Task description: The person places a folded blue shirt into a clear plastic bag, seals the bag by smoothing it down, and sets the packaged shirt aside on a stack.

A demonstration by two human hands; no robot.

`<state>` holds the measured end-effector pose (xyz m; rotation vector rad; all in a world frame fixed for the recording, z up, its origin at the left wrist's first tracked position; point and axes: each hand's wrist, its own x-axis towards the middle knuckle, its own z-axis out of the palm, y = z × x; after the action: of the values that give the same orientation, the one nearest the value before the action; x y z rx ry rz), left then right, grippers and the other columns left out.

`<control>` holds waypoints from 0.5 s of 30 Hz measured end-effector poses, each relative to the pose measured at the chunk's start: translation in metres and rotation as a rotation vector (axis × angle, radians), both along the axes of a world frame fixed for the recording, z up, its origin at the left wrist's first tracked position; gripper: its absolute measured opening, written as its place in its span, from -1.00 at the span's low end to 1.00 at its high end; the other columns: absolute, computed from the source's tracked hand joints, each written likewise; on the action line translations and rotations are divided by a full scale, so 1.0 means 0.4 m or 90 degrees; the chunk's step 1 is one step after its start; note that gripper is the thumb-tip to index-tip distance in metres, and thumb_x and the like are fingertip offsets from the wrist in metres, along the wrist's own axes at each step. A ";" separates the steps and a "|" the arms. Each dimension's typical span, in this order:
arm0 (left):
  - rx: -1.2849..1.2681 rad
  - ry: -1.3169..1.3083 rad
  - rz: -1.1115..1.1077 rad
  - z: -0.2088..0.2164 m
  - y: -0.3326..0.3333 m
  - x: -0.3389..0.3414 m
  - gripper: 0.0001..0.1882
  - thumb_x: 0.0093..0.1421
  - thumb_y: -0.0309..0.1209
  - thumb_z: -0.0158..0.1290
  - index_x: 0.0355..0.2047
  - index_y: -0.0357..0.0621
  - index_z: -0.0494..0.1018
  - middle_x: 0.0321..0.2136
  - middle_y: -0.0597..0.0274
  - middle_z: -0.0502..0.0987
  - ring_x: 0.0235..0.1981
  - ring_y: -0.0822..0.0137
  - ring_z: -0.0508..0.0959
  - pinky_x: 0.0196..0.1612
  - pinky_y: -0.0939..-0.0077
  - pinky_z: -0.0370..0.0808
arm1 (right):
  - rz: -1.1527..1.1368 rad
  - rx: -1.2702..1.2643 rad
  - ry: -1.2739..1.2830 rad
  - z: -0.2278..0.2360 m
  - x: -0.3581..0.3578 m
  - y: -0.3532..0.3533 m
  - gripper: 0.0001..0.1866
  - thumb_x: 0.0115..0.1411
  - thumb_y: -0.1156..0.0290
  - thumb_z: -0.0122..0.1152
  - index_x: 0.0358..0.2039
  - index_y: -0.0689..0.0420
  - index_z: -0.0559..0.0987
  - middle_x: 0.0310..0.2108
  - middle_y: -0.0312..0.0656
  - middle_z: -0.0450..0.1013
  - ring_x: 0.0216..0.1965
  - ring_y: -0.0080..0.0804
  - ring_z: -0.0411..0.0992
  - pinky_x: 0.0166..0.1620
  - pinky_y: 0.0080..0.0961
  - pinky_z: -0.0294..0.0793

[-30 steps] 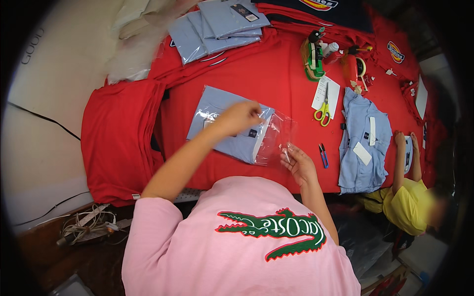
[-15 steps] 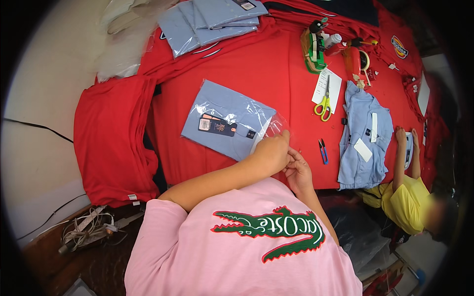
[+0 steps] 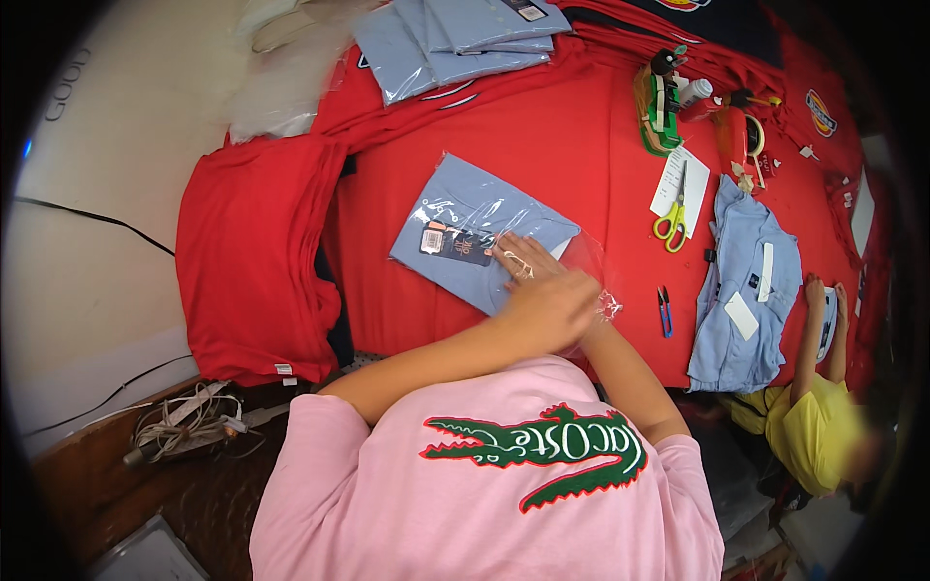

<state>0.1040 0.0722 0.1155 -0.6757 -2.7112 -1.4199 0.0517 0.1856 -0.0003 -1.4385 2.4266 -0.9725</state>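
A folded light-blue shirt (image 3: 475, 208) lies slanted in a clear plastic bag (image 3: 585, 257), with a dark hang tag (image 3: 455, 244) showing through. My left hand (image 3: 557, 305) is curled and slightly blurred at the bag's right end, where film bunches by its fingers; it looks closed on the film. Crossing beneath it, my right hand (image 3: 523, 257) lays stretched fingers on the bag beside the tag. Much of the right palm is hidden behind the left hand.
Red garments (image 3: 257, 261) are stacked at left, bagged blue shirts (image 3: 465, 39) at the back. To the right lie yellow-handled scissors (image 3: 670, 225) on paper, blue thread snips (image 3: 666, 312) and a loose blue shirt (image 3: 746, 290). A tape dispenser (image 3: 657, 107) stands beyond. A yellow-clad co-worker (image 3: 814, 436) works at far right.
My right hand has moved left under my left hand and now rests flat on the bag. My left hand has turned and lowered at the bag's end. The whole view has shifted.
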 end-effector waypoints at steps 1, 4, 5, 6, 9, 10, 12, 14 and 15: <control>0.020 0.049 0.067 -0.032 -0.048 -0.013 -0.81 0.25 -0.44 0.17 -0.16 -0.26 0.56 -0.18 -0.08 0.65 -0.11 -0.17 0.65 0.03 0.01 0.58 | -0.010 -0.001 -0.034 -0.010 -0.012 0.005 -0.28 0.37 0.29 0.29 0.49 0.20 0.35 0.57 0.04 0.19 0.58 0.01 0.14 0.58 -0.04 0.14; 0.000 0.101 0.293 -0.117 -0.246 -0.076 -0.76 0.27 -0.63 0.07 -0.04 -0.31 0.52 -0.01 -0.13 0.58 0.03 -0.18 0.58 0.14 0.04 0.52 | -0.054 0.072 0.067 0.029 0.019 0.010 -0.19 0.38 0.08 0.31 0.48 0.29 0.33 0.56 0.13 0.16 0.46 0.08 0.26 0.51 -0.01 0.20; -0.079 0.121 0.353 -0.154 -0.299 -0.084 -0.75 0.32 -0.63 0.06 0.01 -0.29 0.50 0.04 -0.11 0.57 0.10 -0.18 0.55 0.21 0.05 0.48 | -0.073 0.077 0.056 0.044 0.016 -0.003 -0.16 0.38 0.04 0.31 0.49 0.31 0.32 0.56 0.14 0.15 0.45 0.08 0.27 0.50 -0.01 0.20; -0.127 0.122 0.365 -0.199 -0.351 -0.086 -0.76 0.36 -0.60 0.06 0.02 -0.28 0.50 0.08 -0.10 0.55 0.15 -0.17 0.53 0.25 0.03 0.46 | -0.086 0.079 0.050 0.060 -0.002 -0.017 -0.13 0.38 0.00 0.31 0.49 0.32 0.31 0.57 0.15 0.13 0.43 0.09 0.27 0.48 -0.01 0.21; -0.166 0.154 0.331 -0.250 -0.397 -0.079 -0.76 0.36 -0.58 0.08 0.02 -0.29 0.51 0.12 -0.08 0.53 0.20 -0.15 0.50 0.32 0.02 0.42 | -0.034 0.097 0.081 0.102 -0.019 -0.031 0.01 0.33 -0.11 0.33 0.56 0.29 0.20 0.62 0.12 0.05 0.56 0.01 0.14 0.53 -0.02 0.16; -0.171 0.161 0.322 -0.262 -0.399 -0.071 -0.76 0.36 -0.58 0.08 0.02 -0.28 0.51 0.13 -0.08 0.52 0.21 -0.14 0.50 0.33 0.02 0.41 | -0.009 0.090 0.077 0.108 -0.032 -0.035 0.02 0.33 -0.12 0.33 0.57 0.27 0.19 0.63 0.11 0.04 0.58 -0.01 0.12 0.53 -0.02 0.14; -0.171 0.153 0.315 -0.275 -0.399 -0.075 -0.67 0.35 -0.58 0.08 0.12 -0.30 0.52 0.17 -0.07 0.50 0.25 -0.14 0.47 0.37 0.02 0.38 | 0.027 0.087 0.077 0.107 -0.055 -0.046 0.04 0.33 -0.14 0.32 0.59 0.23 0.16 0.63 0.09 0.04 0.58 0.00 0.11 0.53 -0.01 0.16; -0.181 0.153 0.311 -0.273 -0.393 -0.077 -0.61 0.34 -0.58 0.09 0.18 -0.31 0.52 0.22 -0.09 0.48 0.27 -0.14 0.45 0.39 0.02 0.37 | 0.041 0.088 0.077 0.096 -0.069 -0.055 0.05 0.33 -0.16 0.31 0.61 0.19 0.14 0.63 0.08 0.05 0.58 0.00 0.12 0.51 0.01 0.18; -0.189 0.162 0.315 -0.272 -0.393 -0.081 -0.60 0.35 -0.58 0.08 0.20 -0.31 0.51 0.24 -0.10 0.47 0.29 -0.15 0.45 0.40 0.02 0.37 | 0.039 0.091 0.078 0.090 -0.076 -0.061 0.06 0.32 -0.18 0.30 0.62 0.18 0.13 0.63 0.07 0.05 0.58 0.00 0.12 0.51 0.03 0.19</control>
<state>0.0714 -0.0852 0.0065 -0.1457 -2.6432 -0.7761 0.0212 0.1614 0.0356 -1.5538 2.4619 -0.7032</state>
